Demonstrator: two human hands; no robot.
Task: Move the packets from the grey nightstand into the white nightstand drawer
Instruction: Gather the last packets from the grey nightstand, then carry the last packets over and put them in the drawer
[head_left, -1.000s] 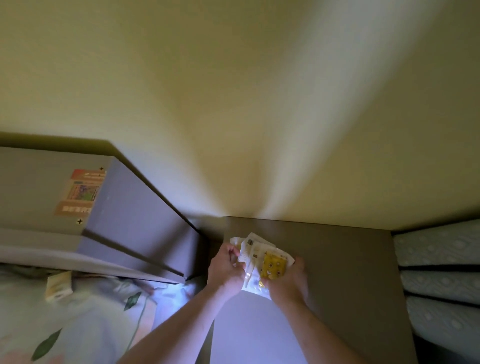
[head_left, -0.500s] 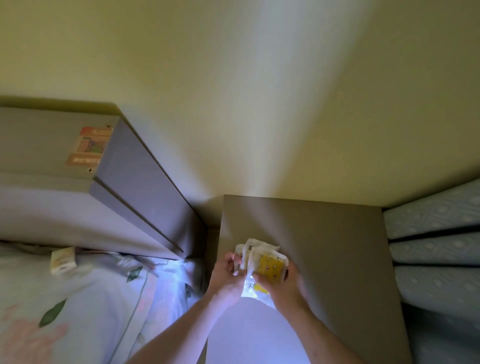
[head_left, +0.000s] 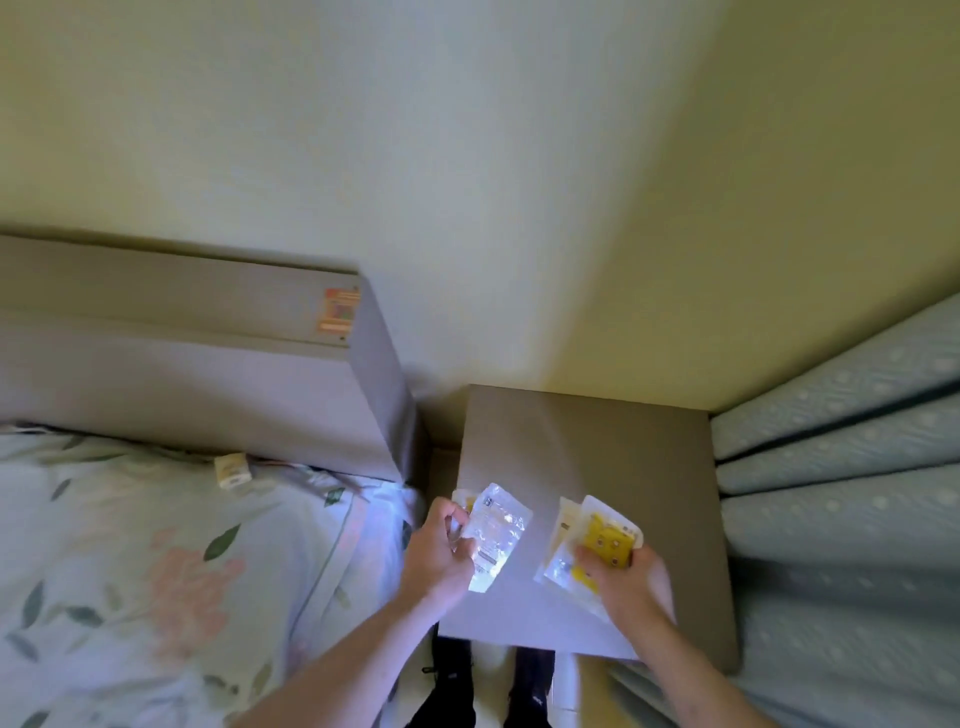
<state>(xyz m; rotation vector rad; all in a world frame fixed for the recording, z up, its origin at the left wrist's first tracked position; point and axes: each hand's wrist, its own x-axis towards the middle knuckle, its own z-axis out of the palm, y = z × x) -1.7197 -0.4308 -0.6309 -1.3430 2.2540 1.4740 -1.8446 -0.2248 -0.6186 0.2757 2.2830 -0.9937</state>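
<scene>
Over the flat grey nightstand (head_left: 597, 447), both hands pinch crinkly plastic packets: left (head_left: 439, 553) clear (head_left: 493, 535), right (head_left: 631, 582) yellow (head_left: 605, 540).

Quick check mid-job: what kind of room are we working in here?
Most likely a bedroom: a bed with floral bedding and a grey padded headboard sits left of the grey nightstand, with pale blue patterned curtains on the right.
</scene>
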